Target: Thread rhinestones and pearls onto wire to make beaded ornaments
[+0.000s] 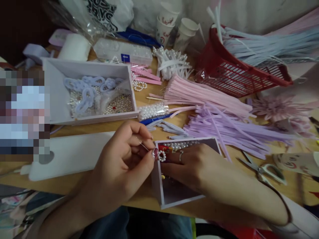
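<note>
My left hand [124,159] is closed in a pinch on a thin wire that carries a small ring of white pearl beads [161,155]. My right hand [191,164], with a ring on one finger, reaches into a small white box [159,189] at the table's front edge. Its fingertips meet the bead ring at the box's left wall and look pinched on it. Loose pearl beads [179,145] lie at the back of that box.
A larger white box [54,96] at the left holds lilac chain links and beads. Pink [199,96] and lilac [231,129] pipe cleaners cover the middle. A red basket [224,73] stands at the back right, scissors [264,169] at the right, paper cups [174,26] behind.
</note>
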Motion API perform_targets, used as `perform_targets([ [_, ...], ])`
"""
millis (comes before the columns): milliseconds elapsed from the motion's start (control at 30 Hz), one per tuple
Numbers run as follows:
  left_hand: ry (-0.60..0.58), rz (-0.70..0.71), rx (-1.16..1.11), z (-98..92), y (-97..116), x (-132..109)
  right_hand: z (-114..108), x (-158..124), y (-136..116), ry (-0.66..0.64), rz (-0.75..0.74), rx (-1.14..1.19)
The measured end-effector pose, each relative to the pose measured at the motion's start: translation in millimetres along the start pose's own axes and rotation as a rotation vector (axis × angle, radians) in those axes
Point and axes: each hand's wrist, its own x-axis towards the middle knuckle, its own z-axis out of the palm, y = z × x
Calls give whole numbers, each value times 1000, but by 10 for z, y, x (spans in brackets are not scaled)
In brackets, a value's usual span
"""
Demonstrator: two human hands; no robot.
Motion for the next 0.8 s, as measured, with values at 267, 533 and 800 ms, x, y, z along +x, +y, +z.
perform_targets([
  [267, 41, -17, 29, -58, -16, 2, -210, -394, 88, 262, 145, 148],
  [533, 130, -75, 21, 39, 45, -42, -250, -692, 178, 546, 362, -103],
  [800, 208, -116, 87, 119, 110, -36, -125, -591, 296, 239, 259, -190],
])
